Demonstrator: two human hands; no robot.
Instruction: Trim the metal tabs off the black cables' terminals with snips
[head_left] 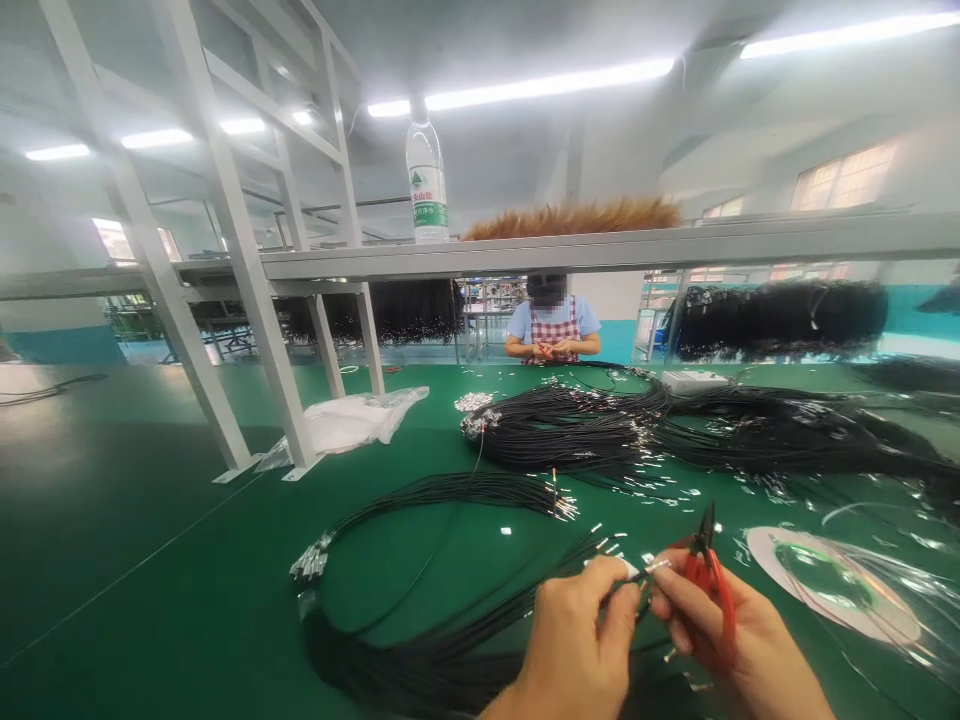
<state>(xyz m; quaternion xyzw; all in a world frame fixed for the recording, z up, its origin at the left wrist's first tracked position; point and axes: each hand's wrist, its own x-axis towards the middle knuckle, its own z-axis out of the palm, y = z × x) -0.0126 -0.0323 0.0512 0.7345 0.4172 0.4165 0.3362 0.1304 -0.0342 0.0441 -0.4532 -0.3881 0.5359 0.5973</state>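
My left hand (574, 635) pinches a thin black cable near its end. Close beside it, the thumb and fingers of my right hand (739, 635) meet at the light-coloured tip of that cable. Red-handled pliers (709, 575) with dark jaws pointing up also rest in my right hand. A bundle of black cables (420, 645) curves across the green table to the left of my hands and passes behind my left hand. Another, thinner bundle (457, 487) lies above it, with pale connector ends.
Large heaps of black cable (570, 430) lie further back on the green table (187, 590). A clear plastic bag (345, 425) lies by the white frame legs. A white oval sheet (832, 585) sits at right. Across the table sits a person (555, 325). A bottle (426, 185) stands on the shelf.
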